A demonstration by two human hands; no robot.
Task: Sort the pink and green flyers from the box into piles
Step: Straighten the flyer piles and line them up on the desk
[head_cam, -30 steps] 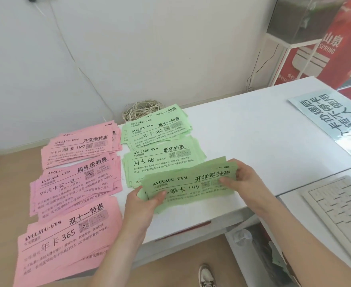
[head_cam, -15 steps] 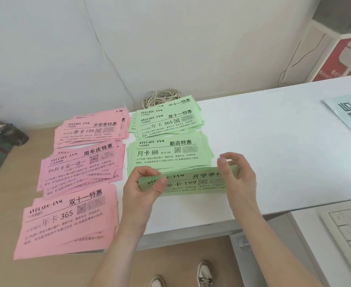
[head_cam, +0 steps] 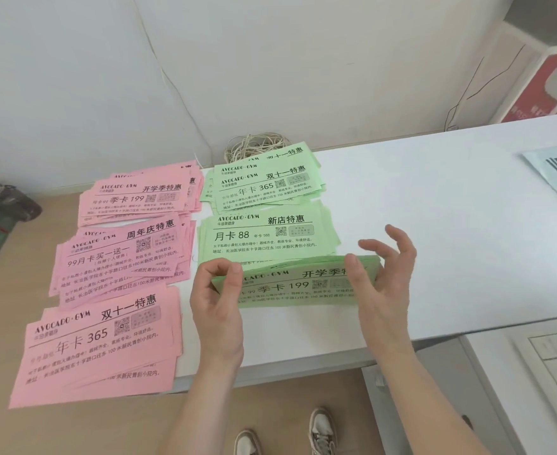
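Green flyers (head_cam: 290, 285) run left-right, text upright, between left hand (head_cam: 216, 290) and right hand (head_cam: 380, 284).

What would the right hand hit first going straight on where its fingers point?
Probably nothing soon: the right hand points away over bare white tabletop, just right of the green paper flyer pile marked 88; depth unclear.

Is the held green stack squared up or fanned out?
Squared up: the green stack has flush edges between left hand and right hand.
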